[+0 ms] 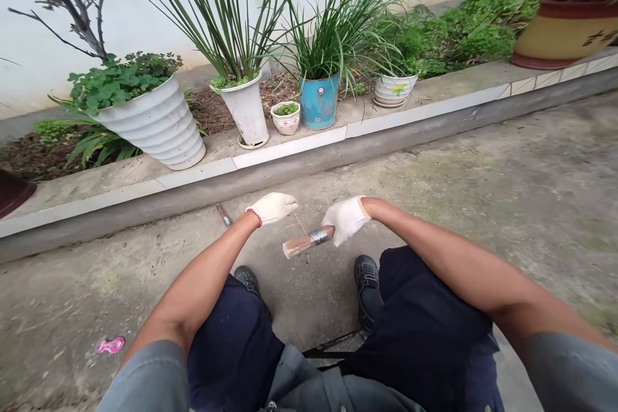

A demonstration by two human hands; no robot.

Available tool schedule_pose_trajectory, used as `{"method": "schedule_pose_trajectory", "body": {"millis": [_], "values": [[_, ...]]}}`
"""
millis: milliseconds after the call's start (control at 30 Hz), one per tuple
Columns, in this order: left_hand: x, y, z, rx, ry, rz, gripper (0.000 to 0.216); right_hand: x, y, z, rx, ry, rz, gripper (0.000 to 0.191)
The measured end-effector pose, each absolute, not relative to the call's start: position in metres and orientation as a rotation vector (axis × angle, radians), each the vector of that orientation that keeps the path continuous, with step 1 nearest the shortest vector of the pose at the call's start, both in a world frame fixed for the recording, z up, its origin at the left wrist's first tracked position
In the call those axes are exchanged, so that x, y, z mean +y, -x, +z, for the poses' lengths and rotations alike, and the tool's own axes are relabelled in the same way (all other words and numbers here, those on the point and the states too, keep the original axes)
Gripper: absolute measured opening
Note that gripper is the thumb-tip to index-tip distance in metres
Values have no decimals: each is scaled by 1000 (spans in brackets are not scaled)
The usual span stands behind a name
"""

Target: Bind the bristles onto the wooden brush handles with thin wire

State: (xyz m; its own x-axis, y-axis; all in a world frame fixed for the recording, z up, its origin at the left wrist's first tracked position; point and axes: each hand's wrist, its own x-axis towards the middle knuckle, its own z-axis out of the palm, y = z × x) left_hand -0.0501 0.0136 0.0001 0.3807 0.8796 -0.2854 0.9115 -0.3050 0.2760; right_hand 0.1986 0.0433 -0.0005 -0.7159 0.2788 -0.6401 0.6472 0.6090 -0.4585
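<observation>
Both my hands wear white knit gloves. My right hand [346, 219] is closed round the handle of a paintbrush [306, 242], whose metal ferrule and pale bristles stick out to the left, low over the concrete ground. My left hand [273, 206] hovers just left of the brush tip, fingers curled together; a thin thread-like strand seems to hang near it, but I cannot make out whether it is pinched. My knees and dark shoes [365, 272] are below the hands.
A small tool with a metal tip [224, 215] lies on the ground by the kerb. A raised tiled ledge [290, 145] carries several potted plants: a ribbed white pot [154, 122], a tall white pot [248, 109], a blue pot [318, 101]. A pink scrap [111, 345] lies at lower left.
</observation>
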Motion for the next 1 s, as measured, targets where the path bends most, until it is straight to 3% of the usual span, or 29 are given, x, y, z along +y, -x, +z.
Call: {"method": "schedule_pose_trajectory", "body": {"millis": [133,200,333,467,600,767,900,1000], "values": [[12,36,2,1544,-2300,-253,41,51,-185,-17,2253,-948,-438,28],[10,27,6,1530,-2306,-285,41,66,-185,-19,2261,-1164,-337,33],[4,15,18,1558,-2229,-210,44,98,-193,-9,2338,-1481,-349,39],[0,15,27,1477,-2107,-15,57,104,-204,10,2588,-1505,-616,37],[2,24,27,1435,-2013,116,62,90,-220,30,2776,-1358,-955,42],[13,37,19,1409,-2110,61,51,67,-226,34,2635,-924,-1087,36],[16,35,12,1549,-2171,-199,55,49,-207,10,2379,-729,-886,24],[13,25,10,1572,-2210,-380,52,51,-190,-8,2339,-956,-548,18]]}}
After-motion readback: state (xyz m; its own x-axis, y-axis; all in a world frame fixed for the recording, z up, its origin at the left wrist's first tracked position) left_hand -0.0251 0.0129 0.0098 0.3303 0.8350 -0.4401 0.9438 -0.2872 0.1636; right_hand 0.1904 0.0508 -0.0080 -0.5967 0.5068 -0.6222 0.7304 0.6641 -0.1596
